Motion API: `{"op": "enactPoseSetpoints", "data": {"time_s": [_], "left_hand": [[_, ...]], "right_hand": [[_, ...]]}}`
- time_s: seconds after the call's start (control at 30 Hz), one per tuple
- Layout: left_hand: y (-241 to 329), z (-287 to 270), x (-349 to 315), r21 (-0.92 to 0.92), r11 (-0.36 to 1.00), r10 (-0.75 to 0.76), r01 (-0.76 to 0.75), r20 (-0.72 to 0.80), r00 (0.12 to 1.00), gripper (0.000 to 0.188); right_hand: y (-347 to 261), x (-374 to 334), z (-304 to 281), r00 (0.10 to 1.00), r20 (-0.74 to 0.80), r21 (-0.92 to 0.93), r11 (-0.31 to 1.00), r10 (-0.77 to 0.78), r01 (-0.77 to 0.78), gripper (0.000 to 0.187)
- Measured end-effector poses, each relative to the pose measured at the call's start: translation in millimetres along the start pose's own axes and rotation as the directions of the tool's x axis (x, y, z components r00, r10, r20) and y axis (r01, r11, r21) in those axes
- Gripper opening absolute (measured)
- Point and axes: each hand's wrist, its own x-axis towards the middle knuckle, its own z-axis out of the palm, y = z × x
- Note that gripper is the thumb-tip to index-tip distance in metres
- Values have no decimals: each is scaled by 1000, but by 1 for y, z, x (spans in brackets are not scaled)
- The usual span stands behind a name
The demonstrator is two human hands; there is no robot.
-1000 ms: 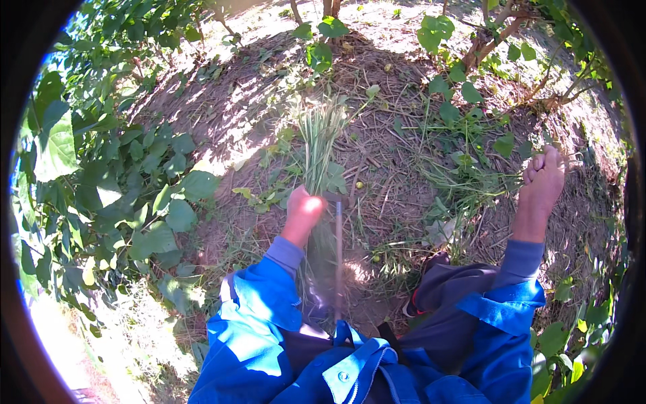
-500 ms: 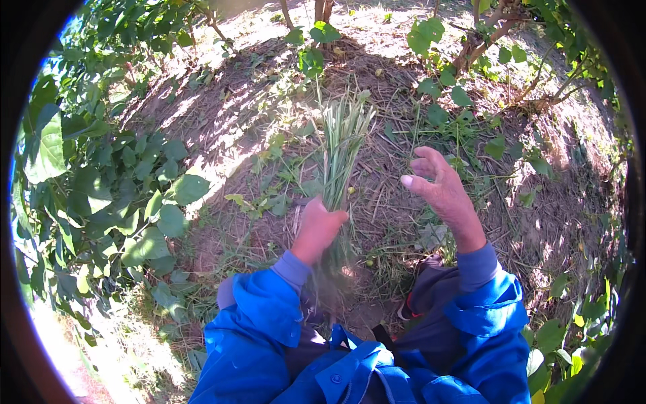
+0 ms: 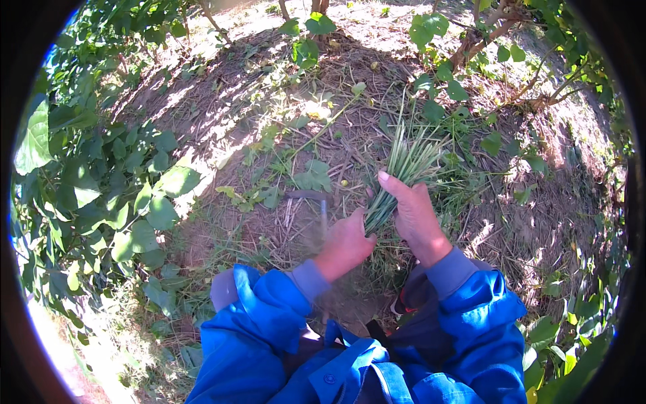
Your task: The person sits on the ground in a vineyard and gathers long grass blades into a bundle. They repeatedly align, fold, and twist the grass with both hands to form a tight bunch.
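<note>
A bundle of long green grass (image 3: 412, 156) fans out away from me, its tips pointing to the far right. My left hand (image 3: 345, 246) is closed around its near end, thumb on top. Just beyond, my right hand (image 3: 416, 219) wraps the bundle's middle, with the thumb laid along it and the other fingers hidden behind the stalks. Beyond my left hand, a dark bent tool like a sickle (image 3: 306, 194) lies on the soil, its lower part blurred and partly hidden.
Leafy bushes (image 3: 145, 222) crowd the left side. Woody stems (image 3: 481, 40) with broad leaves rise at the far right. Dry stalks, low weeds (image 3: 313, 176) and a small yellowish fruit (image 3: 344, 182) lie on the shaded soil. My shoe (image 3: 402, 303) shows between my arms.
The grass bundle has swung right and tilted that way. My right hand, open and apart before, has closed on it. The bent tool has come into sight.
</note>
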Motion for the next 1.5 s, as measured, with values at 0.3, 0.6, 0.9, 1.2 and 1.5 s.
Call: {"op": "enactPoseSetpoints", "data": {"time_s": [0.3,0.6,0.9,1.2,1.5], "left_hand": [[1,4,-3,43,999,21,-22,27,999,52],[-2,9,-6,30,999,10,-12,71,997,49],[-14,19,-3,-129,989,76,-66,77,994,45],[-18,22,-2,-325,945,37,32,204,978,52],[-22,26,-3,-436,894,44,103,314,949,56]], "right_hand": [[-8,14,-18,999,54,88,996,-11,6,21],[-13,23,-28,996,67,253,967,-57,38,18],[-14,27,-31,997,69,238,970,29,-45,34],[-12,29,-35,991,125,273,959,46,-79,33],[-11,25,-31,997,73,261,965,8,-27,22]]}}
